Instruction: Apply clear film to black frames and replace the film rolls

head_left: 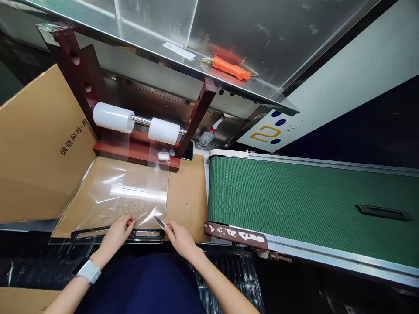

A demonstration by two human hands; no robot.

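On the cardboard before me lies a clear plastic film (137, 192) with bright reflections, drawn down from the white rolls. Along its near edge is a long black frame-like part (147, 234), partly covered by my left hand. My left hand (120, 231) is closed with thumb and forefinger together at the film's near edge; what it pinches is too small to make out. My right hand (180, 237) grips a slim pointed metal tool (159, 221), its dark tip angled up and left over the film near the part's right end.
Two white rolls (113, 117) sit on a metal rod in a red-brown stand (137, 150). A green conveyor (294, 200) on the right carries another black part (382, 212). An orange-handled tool (231, 67) lies on the metal shelf above; a spray bottle (206, 138) stands behind. Cardboard (39, 152) rises left.
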